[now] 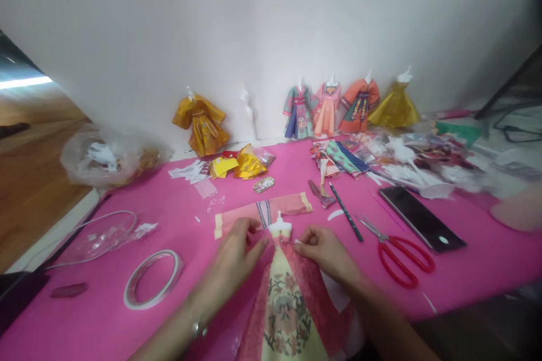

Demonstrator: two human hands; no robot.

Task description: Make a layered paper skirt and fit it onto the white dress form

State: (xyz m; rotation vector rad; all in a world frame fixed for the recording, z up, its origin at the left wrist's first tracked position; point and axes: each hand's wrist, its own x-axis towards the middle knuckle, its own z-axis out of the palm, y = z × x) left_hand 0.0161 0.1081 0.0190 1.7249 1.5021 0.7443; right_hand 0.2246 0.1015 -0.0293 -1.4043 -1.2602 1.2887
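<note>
In front of me a small white dress form (280, 226) wears a long doll dress (288, 310) of red-pink cloth with a pale yellow, flower-printed front panel. My left hand (237, 254) is beside the bodice, its thumb and fingers apart and nothing seen between them. On the other side, my right hand (326, 249) pinches thumb and forefinger together at the dress's top edge; a tiny white bit shows there, too small to name. Just behind the form lies a flat pink doll garment (279, 207) with cream cuffs and a patterned collar.
Red-handled scissors (400, 254), a dark pencil (347, 214) and a phone (421, 217) lie to the right. A tape roll (153, 280) rests on the left. Dressed doll forms (300, 110) stand along the wall, with fabric scraps (406, 161) and a plastic bag (104, 155) nearer.
</note>
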